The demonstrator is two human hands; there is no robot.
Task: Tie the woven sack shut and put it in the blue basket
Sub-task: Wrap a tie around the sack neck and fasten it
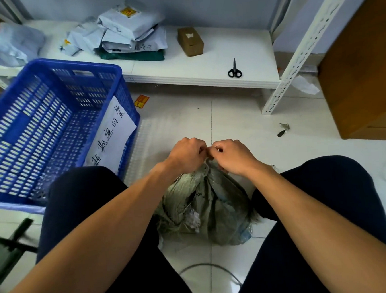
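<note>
I see my left hand (186, 155) and right hand (231, 156) pinching the gathered neck of the woven sack (206, 205) on the floor; blue basket (47, 125) stands far left.

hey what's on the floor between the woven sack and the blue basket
In the head view, only a clear ribbed plastic sheet on the tiled floor and the person's left knee lie between woven sack and blue basket.

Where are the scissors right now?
The scissors lie on the low white shelf at upper right of the head view, near its front edge, right of the small brown box.
</note>
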